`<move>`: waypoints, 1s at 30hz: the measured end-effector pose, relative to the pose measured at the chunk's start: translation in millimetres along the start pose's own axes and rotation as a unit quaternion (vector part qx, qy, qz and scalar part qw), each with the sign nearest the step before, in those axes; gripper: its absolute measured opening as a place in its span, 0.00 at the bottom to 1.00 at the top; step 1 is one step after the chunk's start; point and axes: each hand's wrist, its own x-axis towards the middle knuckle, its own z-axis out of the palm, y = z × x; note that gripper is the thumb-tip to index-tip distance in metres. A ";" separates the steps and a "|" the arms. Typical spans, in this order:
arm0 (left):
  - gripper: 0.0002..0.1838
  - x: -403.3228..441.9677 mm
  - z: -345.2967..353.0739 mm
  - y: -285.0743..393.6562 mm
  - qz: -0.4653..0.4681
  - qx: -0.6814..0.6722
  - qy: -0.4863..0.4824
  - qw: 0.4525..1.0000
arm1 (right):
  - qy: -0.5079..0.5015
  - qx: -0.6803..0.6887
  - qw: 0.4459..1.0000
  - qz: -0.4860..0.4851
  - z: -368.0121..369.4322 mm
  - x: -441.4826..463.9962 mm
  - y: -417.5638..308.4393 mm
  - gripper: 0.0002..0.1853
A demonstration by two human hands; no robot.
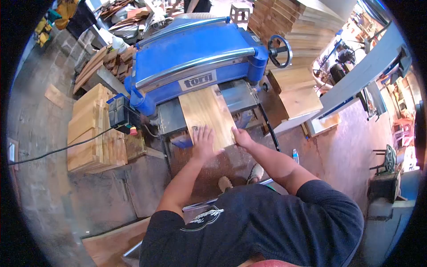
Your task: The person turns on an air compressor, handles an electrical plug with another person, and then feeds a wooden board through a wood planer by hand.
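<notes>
A wide wooden board (207,109) lies with its far end inside a blue thickness planer (191,49) marked "torg". Its near end sticks out toward me past the metal bed (238,95). My left hand (203,141) rests flat on the board's top near the left corner, fingers stretched out. At the right edge of the near end, my right hand (242,138) grips the board, thumb on the upper side and the other fingers mostly hidden. A dark knot shows beside my left fingertips.
Stacked boards (95,133) stand left of the planer, next to a switch box (122,111) with a red button and a cable (66,147). More stacked planks (284,22) rise behind right, near a handwheel (280,51). A bottle (296,155) stands on the floor.
</notes>
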 end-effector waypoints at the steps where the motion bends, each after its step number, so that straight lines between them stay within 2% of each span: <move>1: 0.53 1.5 -0.1 -1.7 0.004 -0.002 -0.006 1.000 | -0.007 0.034 0.999 0.011 -0.5 2.1 0.7 0.27; 3: 0.54 7.5 0.2 -6.9 0.009 -0.003 0.003 1.000 | 0.001 0.078 0.997 0.025 3.2 11.7 0.1 0.27; 5: 0.53 14.1 -0.6 -7.4 0.016 -0.005 -0.006 1.000 | -0.013 0.027 0.999 -0.012 4.9 44.7 28.2 0.29; 7: 0.52 16.7 -1.9 -5.9 0.024 -0.008 -0.017 1.000 | -0.033 -0.022 0.999 0.004 -11.2 6.2 -21.2 0.31; 9: 0.51 23.7 -4.0 -8.1 -0.001 0.004 -0.014 1.000 | -0.013 0.041 0.999 0.013 -6.0 13.5 -17.4 0.34; 11: 0.50 27.9 -3.2 -11.7 0.009 -0.001 -0.020 1.000 | -0.031 0.012 0.999 0.002 -15.0 8.9 -13.4 0.34; 13: 0.49 33.1 -1.2 -18.7 0.018 -0.003 -0.026 1.000 | -0.046 -0.067 0.994 -0.075 -31.1 -18.4 -21.3 0.33; 14: 0.48 35.3 1.0 -22.5 0.021 0.002 -0.022 1.000 | 0.079 -0.148 0.964 -0.208 -18.0 17.1 40.9 0.27; 15: 0.48 37.8 -1.3 -19.7 0.024 0.007 -0.019 1.000 | 0.087 -0.141 0.965 -0.202 -37.7 -10.2 21.1 0.27; 16: 0.45 38.8 -5.6 -17.6 0.020 0.008 -0.020 1.000 | -0.011 0.029 0.993 -0.116 -66.3 -43.9 3.7 0.23; 17: 0.45 42.4 -9.0 -14.3 0.025 0.009 -0.024 0.999 | -0.111 0.198 0.973 -0.027 -94.9 -70.2 -9.0 0.20; 19: 0.42 49.2 -11.5 -12.9 -0.001 -0.001 -0.040 0.999 | -0.068 0.272 0.959 -0.033 -137.1 -77.3 17.4 0.15; 20: 0.35 52.2 -3.7 -12.4 -0.006 -0.002 0.007 1.000 | -0.027 0.283 0.958 -0.030 -161.1 -76.8 30.4 0.15; 21: 0.35 61.6 2.8 -2.6 -0.004 0.001 0.004 1.000 | 0.013 0.295 0.955 -0.025 -185.0 -74.0 43.9 0.14; 23: 0.27 85.2 20.3 34.7 0.063 -0.106 0.056 0.991 | 0.062 0.364 0.929 0.037 -234.5 -54.6 71.3 0.13; 25: 0.19 141.4 38.7 139.4 0.149 -0.205 0.031 0.967 | 0.087 0.365 0.924 0.073 -288.7 -0.5 106.9 0.13; 27: 0.16 178.6 79.0 188.0 0.155 -0.250 0.008 0.956 | 0.113 0.359 0.920 0.105 -319.3 56.5 131.8 0.12; 28: 0.16 196.5 96.8 202.2 0.155 -0.248 0.006 0.956 | 0.088 0.333 0.934 0.097 -329.7 88.8 141.0 0.13; 29: 0.17 213.1 115.7 215.1 0.136 -0.257 -0.039 0.956 | 0.063 0.306 0.946 0.089 -340.8 115.9 145.7 0.13; 30: 0.18 228.1 132.2 225.8 0.115 -0.264 -0.085 0.954 | 0.141 0.230 0.959 0.091 -343.3 141.7 141.8 0.19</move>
